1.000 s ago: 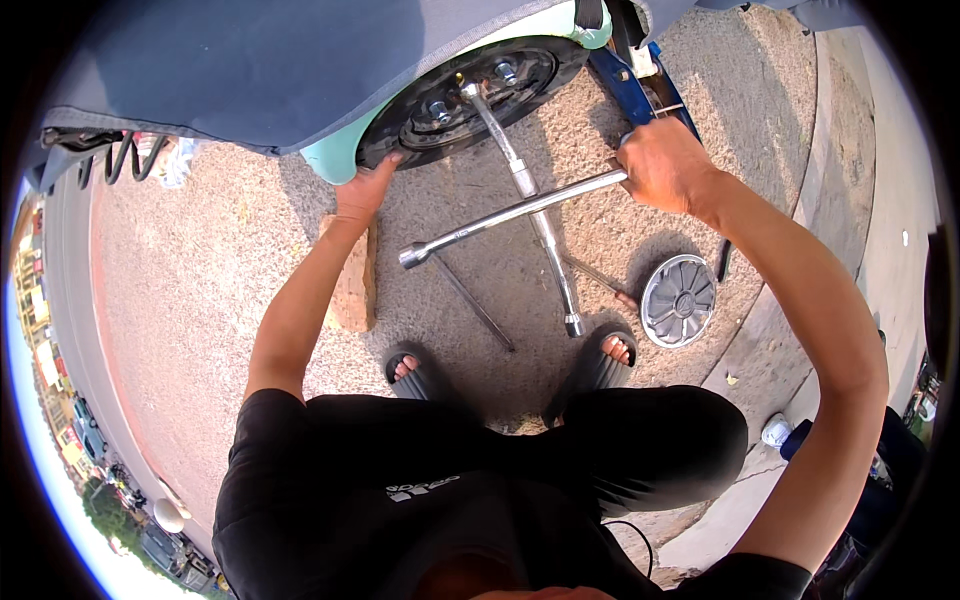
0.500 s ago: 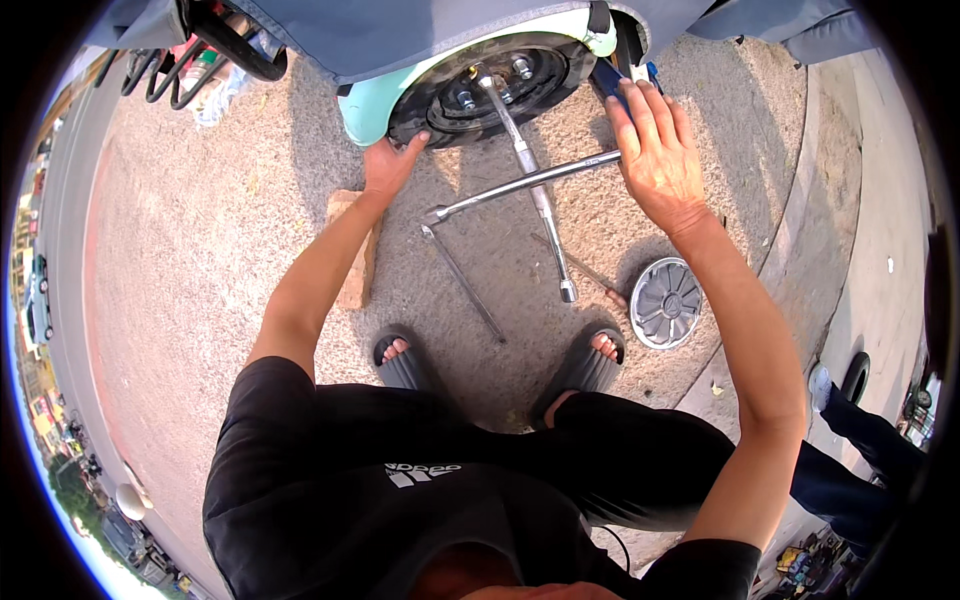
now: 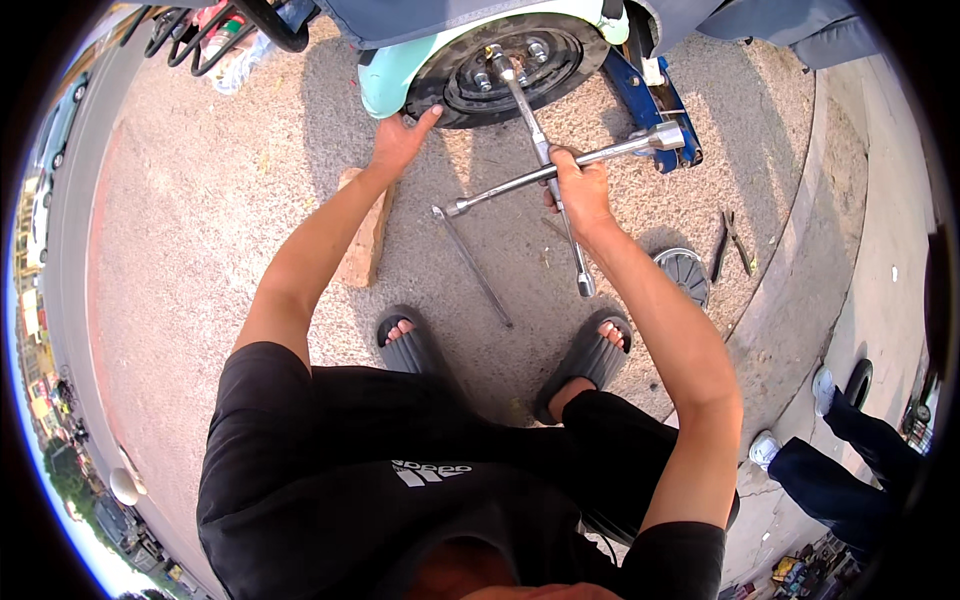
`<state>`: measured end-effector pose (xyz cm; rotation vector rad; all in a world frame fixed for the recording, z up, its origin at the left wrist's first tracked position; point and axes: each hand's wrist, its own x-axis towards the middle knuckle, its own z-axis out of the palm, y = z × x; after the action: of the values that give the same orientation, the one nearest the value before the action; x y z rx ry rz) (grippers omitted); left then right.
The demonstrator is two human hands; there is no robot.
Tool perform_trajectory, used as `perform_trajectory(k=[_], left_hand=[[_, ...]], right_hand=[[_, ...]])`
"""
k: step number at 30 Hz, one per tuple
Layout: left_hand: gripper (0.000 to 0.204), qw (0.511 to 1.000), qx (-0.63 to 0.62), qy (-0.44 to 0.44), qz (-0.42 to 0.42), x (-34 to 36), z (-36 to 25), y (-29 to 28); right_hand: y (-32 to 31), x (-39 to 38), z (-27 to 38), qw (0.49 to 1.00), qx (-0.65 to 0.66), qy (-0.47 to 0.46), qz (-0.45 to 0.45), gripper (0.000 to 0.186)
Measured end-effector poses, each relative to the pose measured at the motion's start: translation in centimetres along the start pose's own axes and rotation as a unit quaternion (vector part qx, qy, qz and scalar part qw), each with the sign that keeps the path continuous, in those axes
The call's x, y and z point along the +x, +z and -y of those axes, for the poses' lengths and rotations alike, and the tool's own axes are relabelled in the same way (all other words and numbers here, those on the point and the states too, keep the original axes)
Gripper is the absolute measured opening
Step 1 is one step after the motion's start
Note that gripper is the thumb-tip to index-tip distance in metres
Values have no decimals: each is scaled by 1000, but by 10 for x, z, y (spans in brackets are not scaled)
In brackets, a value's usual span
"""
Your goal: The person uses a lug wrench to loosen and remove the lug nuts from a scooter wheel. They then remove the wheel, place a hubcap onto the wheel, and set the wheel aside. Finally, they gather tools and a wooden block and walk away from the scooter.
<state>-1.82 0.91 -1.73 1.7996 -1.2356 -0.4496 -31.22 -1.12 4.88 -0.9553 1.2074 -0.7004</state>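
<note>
At the crossing of the wrench (image 3: 525,105), the right hand (image 3: 578,185) is gripping the bars with wrapped fingers, probably because the middle gives control over all four arms. One end is meeting the wheel (image 3: 455,100) among its nuts (image 3: 538,50), which is likely bearing some weight. By the tyre's lower edge, the left hand (image 3: 398,143) is resting, thumb against the rubber, seemingly for steadiness; its other fingers are hiding, so I cannot tell its grip. Beside the wheel, a blue jack (image 3: 630,95) is standing, presumably for support. Farther out, a block (image 3: 368,240) and a rod (image 3: 475,265) are lying within reach, while a hubcap (image 3: 688,275) and pliers (image 3: 722,245) are lying rightward, perhaps for clear footing.
</note>
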Motion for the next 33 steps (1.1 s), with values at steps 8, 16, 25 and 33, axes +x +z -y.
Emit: perform_trajectory(k=[8,16,25,33], left_hand=[[96,999,47,18,8,12,45,4],[102,999,1,-29,-13,2,49,2],[93,936,62,-297,181,-31,-22,9],[68,812,254,-92,517,-50,-108,46]], right_hand=[[-44,-63,-94,968,-101,207,-96,36],[-149,-65,-24,707,-645,36,288,57],[-380,13,-53,699,-670,179,-173,125],[-454,27,-104,715,-670,104,-170,89]])
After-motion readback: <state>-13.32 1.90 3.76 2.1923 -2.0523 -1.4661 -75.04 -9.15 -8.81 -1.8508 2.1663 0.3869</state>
